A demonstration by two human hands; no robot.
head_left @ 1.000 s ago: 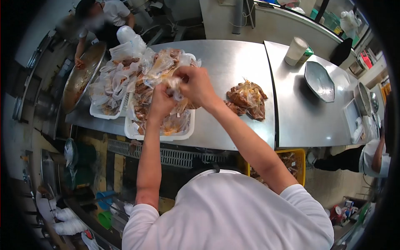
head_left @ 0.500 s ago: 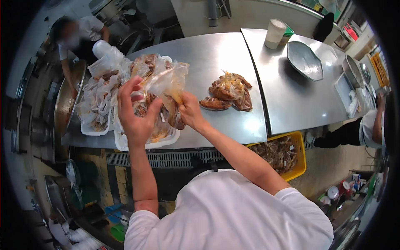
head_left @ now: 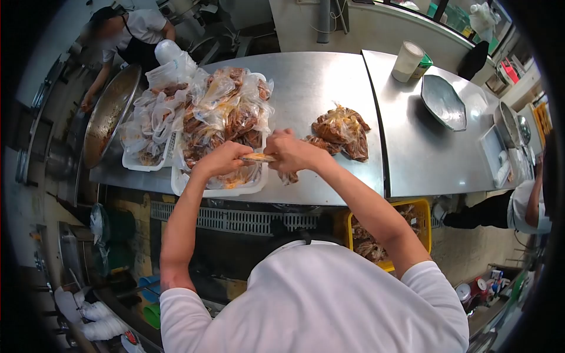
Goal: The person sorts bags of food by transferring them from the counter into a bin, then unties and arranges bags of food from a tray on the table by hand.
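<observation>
My left hand (head_left: pixel 223 160) and my right hand (head_left: pixel 291 150) are both closed on a clear plastic bag, its twisted neck (head_left: pixel 258 157) stretched level between them. Below my right hand hangs a small part of the bag, with brown food (head_left: pixel 288 177) showing through; the rest is hidden by the hand. Under and behind my hands, a white basket (head_left: pixel 235 192) is heaped with clear bags of brown, meat-like pieces (head_left: pixel 238 117). To the right of my right hand, several filled bags (head_left: pixel 342 130) lie together on the steel table (head_left: pixel 294 70).
Left of the heap stands another white basket (head_left: pixel 141 165) of plastic bags. Beyond it, a person (head_left: pixel 138 35) reaches near a large metal pan (head_left: pixel 109 117). A yellow crate (head_left: pixel 425 226) of bags sits below the table. A grey octagonal plate (head_left: pixel 444 103) is at the right.
My left hand, open before, has come down and closed on the bag's neck. The bag has been drawn toward me and its loose top is now twisted. The view has shifted slightly.
</observation>
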